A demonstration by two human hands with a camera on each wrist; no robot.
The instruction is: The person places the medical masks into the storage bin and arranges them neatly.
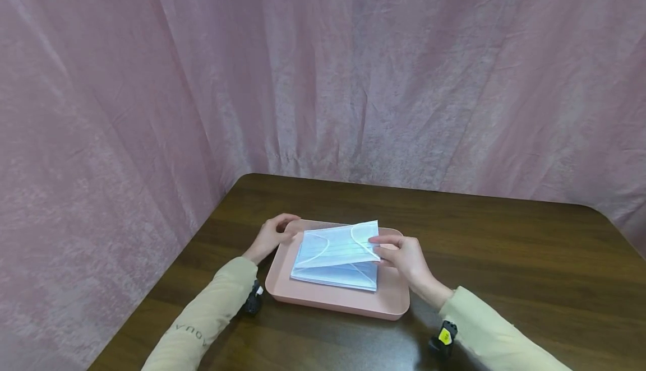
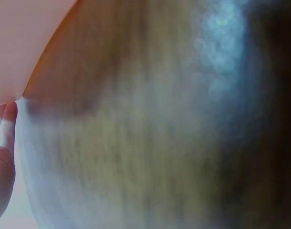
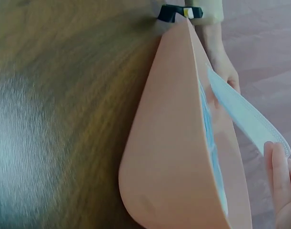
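A pale blue face mask (image 1: 335,246) with white ear loops is raised at its right end above a stack of face masks (image 1: 333,276) in a pink tray (image 1: 348,302). My right hand (image 1: 406,256) pinches that end between thumb and fingers, also visible in the right wrist view, where the mask (image 3: 247,114) slants over the tray wall (image 3: 169,133). At the tray's far left corner my left hand (image 1: 270,238) holds the rim, thumb on the inner side. Only part of the left hand (image 2: 5,152) appears in the left wrist view.
Under the tray is a dark brown wooden table (image 1: 504,259) with rounded far corners. A pink curtain (image 1: 353,79) hangs behind it and along the left side. Each sleeve has a small black wrist device (image 1: 444,337) at its cuff.
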